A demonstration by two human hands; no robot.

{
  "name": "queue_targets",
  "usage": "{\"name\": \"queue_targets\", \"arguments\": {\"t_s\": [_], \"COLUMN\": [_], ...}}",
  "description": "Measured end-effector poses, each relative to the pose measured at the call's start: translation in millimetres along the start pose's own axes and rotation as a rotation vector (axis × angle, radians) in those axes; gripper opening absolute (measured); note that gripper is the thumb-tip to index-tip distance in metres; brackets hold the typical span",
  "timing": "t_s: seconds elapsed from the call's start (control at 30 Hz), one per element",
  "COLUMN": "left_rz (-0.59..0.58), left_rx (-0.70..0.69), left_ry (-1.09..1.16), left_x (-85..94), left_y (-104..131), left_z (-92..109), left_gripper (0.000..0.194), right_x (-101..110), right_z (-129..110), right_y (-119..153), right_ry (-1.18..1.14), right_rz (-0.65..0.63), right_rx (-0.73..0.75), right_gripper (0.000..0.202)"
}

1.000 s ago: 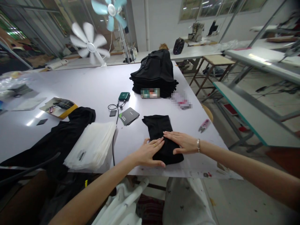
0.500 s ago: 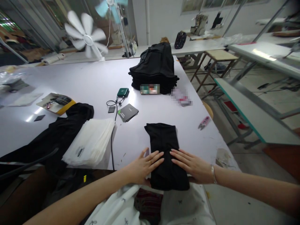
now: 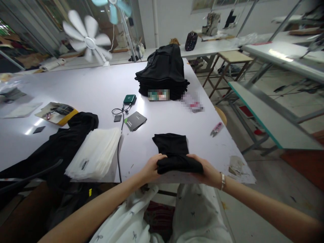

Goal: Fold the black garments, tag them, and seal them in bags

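A black cloth [image 3: 172, 143] lies at the table's near edge, its near part folded up and over toward the far part. My left hand [image 3: 153, 167] is closed on the left end of the fold, thumb on top. At the right end my right hand [image 3: 207, 171] grips the same fold, a bracelet on its wrist. The fingers under the cloth are hidden. Left of the cloth is a stack of white translucent bags [image 3: 95, 153]. Farther back stands a tall pile of black fabric [image 3: 164, 67].
On the white table [image 3: 101, 84] are a grey card packet [image 3: 136, 121], a green box with cables [image 3: 130, 99], and pink snips [image 3: 217, 129] near the right edge. Black fabric [image 3: 60, 138] lies left. A white fan [image 3: 90, 43] stands behind.
Both hands lay flat with fingers spread on the cloth; now they grip its near part, which has been lifted and folded away from my body. The view has shifted slightly.
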State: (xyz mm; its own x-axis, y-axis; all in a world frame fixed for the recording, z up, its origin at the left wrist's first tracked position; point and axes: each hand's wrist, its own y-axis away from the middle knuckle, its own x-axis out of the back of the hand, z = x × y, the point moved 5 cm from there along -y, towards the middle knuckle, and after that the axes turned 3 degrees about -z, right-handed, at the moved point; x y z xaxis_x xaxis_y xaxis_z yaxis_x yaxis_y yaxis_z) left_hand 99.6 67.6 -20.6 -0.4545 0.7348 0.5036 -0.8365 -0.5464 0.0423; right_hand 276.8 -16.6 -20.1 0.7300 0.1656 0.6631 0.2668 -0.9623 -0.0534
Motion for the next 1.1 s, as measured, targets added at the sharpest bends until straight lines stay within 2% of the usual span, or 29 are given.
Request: {"name": "queue_targets", "arguments": {"t_s": [0.1, 0.23, 0.37, 0.53, 0.7, 0.8, 0.87, 0.93, 1.0, 1.1], "left_rz": [0.112, 0.179, 0.212, 0.175, 0.255, 0.326, 0.384, 0.404, 0.373, 0.338], "left_rx": [0.192, 0.381, 0.441, 0.482, 0.422, 0.314, 0.219, 0.157, 0.152, 0.185], "left_ry": [0.216, 0.392, 0.512, 0.439, 0.09, -0.225, -0.391, -0.461, -0.453, -0.404], "left_x": [-0.2, 2.0, 9.0, 14.1, 34.6, 50.2, 57.8, 61.7, 63.0, 65.4], "left_y": [-10.0, -23.2, -34.2, -39.0, -34.7, -36.9, -42.7, -51.2, -60.5, -69.3], "left_z": [-14.8, -25.2, -27.3, -31.7, -23.8, -10.4, -3.5, -3.8, -12.0, -28.3], "left_gripper": [0.039, 0.051, 0.052, 0.05, 0.05, 0.045, 0.039, 0.034, 0.034, 0.033], "right_x": [3.5, 3.3, -3.0, -1.9, 13.3, 31.2, 41.8, 46.0, 44.0, 32.9], "right_z": [13.1, 30.3, 35.9, 25.3, 34.0, 38.8, 33.7, 23.4, 12.7, 3.9], "right_y": [-16.3, -38.4, -45.6, -47.0, -52.9, -62.6, -72.4, -84.3, -97.3, -114.7], "right_ry": [-0.2, -0.498, -0.735, -0.86, -0.691, -0.439, -0.207, -0.003, 0.194, 0.52], "right_rz": [0.026, 0.067, 0.026, -0.088, -0.221, -0.167, -0.115, -0.095, -0.09, -0.093], "right_rx": [-0.15, -0.328, -0.587, -0.667, -0.614, -0.49, -0.376, -0.274, -0.213, -0.234], "right_gripper": [0.038, 0.05, 0.062, 0.068, 0.055, 0.047, 0.041, 0.035, 0.034, 0.04]}}
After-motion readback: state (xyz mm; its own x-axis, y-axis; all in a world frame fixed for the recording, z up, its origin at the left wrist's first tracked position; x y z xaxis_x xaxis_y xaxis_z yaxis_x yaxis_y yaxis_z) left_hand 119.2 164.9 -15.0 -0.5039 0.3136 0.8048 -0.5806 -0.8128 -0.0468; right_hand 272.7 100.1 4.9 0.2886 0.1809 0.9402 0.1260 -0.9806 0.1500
